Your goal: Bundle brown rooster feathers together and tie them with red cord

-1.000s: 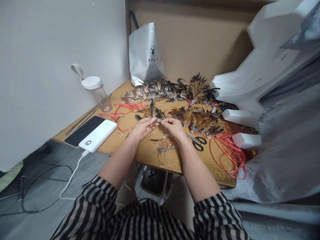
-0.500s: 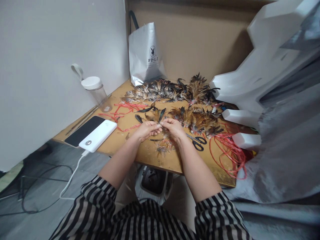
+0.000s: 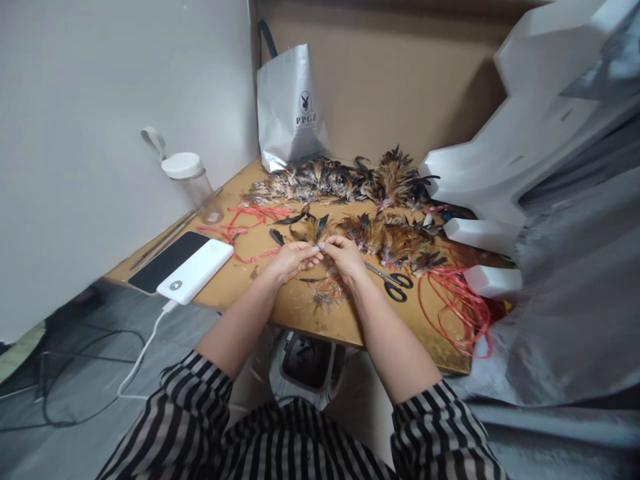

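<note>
My left hand [image 3: 296, 259] and my right hand [image 3: 344, 257] meet over the wooden table, fingertips pinched together. Between them they hold the base of a small bunch of feathers [image 3: 318, 229], brown with dark green tips, fanned out away from me. The quill ends are hidden by my fingers. Just right of my right hand lie black-handled scissors [image 3: 395, 285]. Beyond it sits a row of brown feather bunches [image 3: 395, 241]. Loose feather scraps [image 3: 327, 292] are scattered on the table below my hands.
A long pile of dark feathers [image 3: 320, 180] lies at the back, before a silver bag [image 3: 290, 113]. Red plastic strips [image 3: 450, 307] tangle at the right edge. On the left are a lidded jar [image 3: 197, 190], a phone [image 3: 167, 261] and a cabled white power bank [image 3: 197, 270].
Both hands have shifted very slightly left, still pinching the feathers. More of the scissors' blades shows beside my right wrist.
</note>
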Tool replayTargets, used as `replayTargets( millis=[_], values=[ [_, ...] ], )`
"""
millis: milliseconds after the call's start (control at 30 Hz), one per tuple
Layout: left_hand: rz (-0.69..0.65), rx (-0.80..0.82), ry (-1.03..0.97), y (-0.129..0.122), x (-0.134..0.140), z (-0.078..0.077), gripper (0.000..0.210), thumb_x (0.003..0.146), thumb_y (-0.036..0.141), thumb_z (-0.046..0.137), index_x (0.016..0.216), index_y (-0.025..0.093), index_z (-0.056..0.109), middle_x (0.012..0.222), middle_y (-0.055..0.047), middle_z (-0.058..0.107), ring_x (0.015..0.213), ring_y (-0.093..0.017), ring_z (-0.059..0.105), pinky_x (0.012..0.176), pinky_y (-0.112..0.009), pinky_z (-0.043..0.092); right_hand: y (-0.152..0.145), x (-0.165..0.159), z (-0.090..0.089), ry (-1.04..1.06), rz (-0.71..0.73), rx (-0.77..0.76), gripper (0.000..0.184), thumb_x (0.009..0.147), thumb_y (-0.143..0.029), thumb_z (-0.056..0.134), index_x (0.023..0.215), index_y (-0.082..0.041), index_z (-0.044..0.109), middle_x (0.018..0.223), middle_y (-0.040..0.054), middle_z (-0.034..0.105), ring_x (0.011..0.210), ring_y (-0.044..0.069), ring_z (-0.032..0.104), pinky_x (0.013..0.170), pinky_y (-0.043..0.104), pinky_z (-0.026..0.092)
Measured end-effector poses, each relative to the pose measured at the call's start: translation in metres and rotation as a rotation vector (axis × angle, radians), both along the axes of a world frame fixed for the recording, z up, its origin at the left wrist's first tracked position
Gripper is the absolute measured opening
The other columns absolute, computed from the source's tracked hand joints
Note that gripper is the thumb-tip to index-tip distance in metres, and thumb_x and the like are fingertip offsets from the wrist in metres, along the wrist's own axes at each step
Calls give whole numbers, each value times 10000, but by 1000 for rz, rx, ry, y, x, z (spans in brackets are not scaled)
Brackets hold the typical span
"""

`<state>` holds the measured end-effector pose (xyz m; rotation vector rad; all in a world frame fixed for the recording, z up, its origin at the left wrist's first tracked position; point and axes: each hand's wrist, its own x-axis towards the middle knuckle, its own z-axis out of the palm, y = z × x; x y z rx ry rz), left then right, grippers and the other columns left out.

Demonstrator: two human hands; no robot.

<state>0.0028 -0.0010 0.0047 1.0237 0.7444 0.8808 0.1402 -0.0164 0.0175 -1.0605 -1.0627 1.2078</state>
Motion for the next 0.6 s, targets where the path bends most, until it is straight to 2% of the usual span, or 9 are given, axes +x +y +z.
replayTargets(
  millis=[167, 367, 533, 600],
  values=[
    [30, 79, 81, 0, 2, -1, 184, 633, 261, 667, 655, 82, 632, 570, -45, 609, 469, -57, 512, 469, -168, 391, -1, -1, 0, -107, -17, 20, 286, 547, -394, 676, 578, -157, 518, 494, -56, 481, 458, 60, 373, 469, 204, 291],
    [76, 231, 190, -2, 6, 1, 181, 649, 276, 640, 643, 96, 638, 554, -39, 606, 461, -74, 513, 482, -196, 410, -1, 0, 0, -193, -78, 81, 281, 577, -363, 657, 490, -148, 498, 448, -62, 427, 448, 55, 345, 458, 201, 273],
    [96, 284, 205, -1, 7, -1, 208, 663, 303, 626, 635, 98, 640, 523, -33, 587, 442, -77, 504, 459, -198, 397, -1, 1, 2, -163, -66, 39, 259, 583, -364, 651, 514, -151, 521, 444, -62, 437, 439, 59, 356, 461, 202, 290],
    [144, 279, 181, 1, 5, -2, 227, 670, 321, 622, 639, 96, 640, 520, -33, 584, 434, -74, 499, 450, -195, 392, 0, 3, 3, -179, -61, 43, 230, 599, -368, 639, 583, -150, 568, 483, -50, 487, 458, 67, 394, 488, 206, 326]
  ],
)
